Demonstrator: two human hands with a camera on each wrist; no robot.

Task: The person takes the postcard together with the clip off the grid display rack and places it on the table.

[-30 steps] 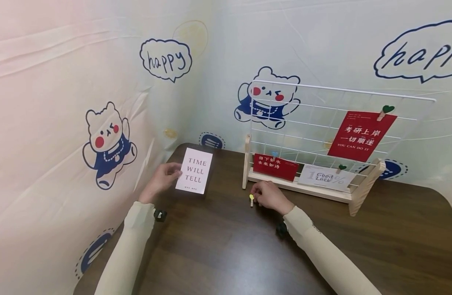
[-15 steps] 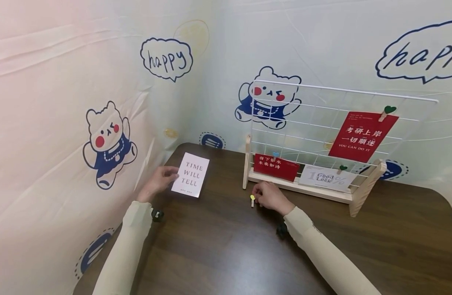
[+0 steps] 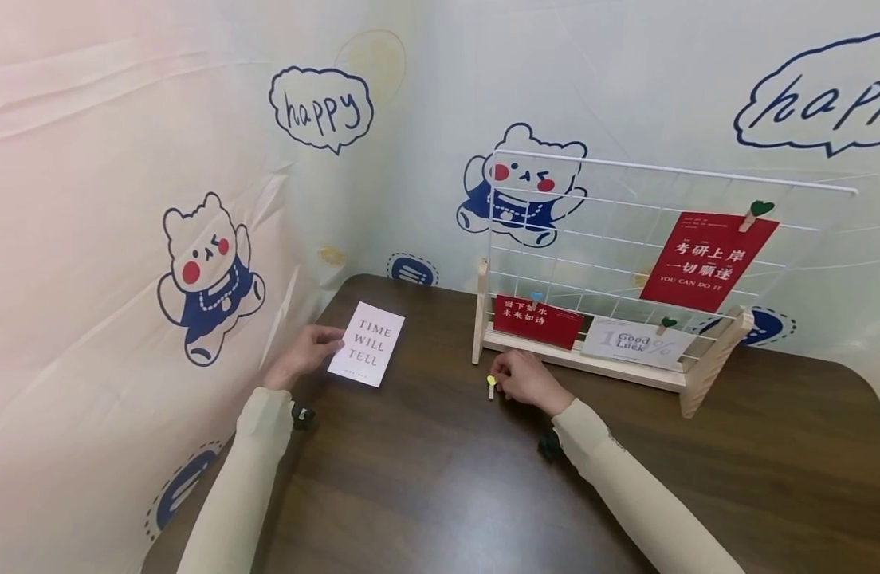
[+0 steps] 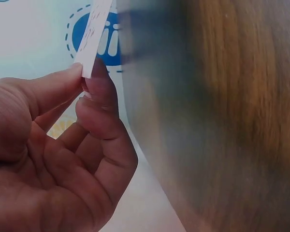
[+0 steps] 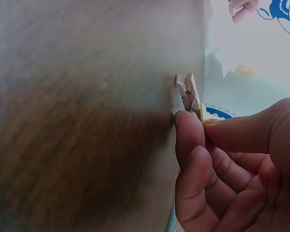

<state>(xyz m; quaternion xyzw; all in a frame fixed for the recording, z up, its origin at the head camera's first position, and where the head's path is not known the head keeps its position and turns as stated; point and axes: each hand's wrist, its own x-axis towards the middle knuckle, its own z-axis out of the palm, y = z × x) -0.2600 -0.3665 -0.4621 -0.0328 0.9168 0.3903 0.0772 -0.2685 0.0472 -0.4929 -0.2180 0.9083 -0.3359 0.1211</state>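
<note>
Left of centre in the head frame: white "TIME WILL TELL" card (image 3: pixel 366 344), tilted, print toward the camera, pinched at its left edge by thumb and index finger of the left hand (image 3: pixel 304 355) (gap just card-thick, other fingers curled in per the left wrist view). Near mid-frame: yellow-topped mini clothespin (image 3: pixel 491 389), gripped at the yellow end between thumb and index finger of the right hand (image 3: pixel 526 381), remaining fingers bent. Touching the brown wooden table (image 3: pixel 426 486) or not: hard to make out. Right side of frame, just past the right hand: white wire grid rack (image 3: pixel 713 367) with wooden feet. Clipped on it: large red card (image 3: pixel 709 263) upper right, small red card (image 3: pixel 539 325) lower left, "Good Luck" card (image 3: pixel 630 343) lower middle. Across the top of frame: bear-print fabric backdrop (image 3: pixel 426 183) (also "happy" bubbles).
</note>
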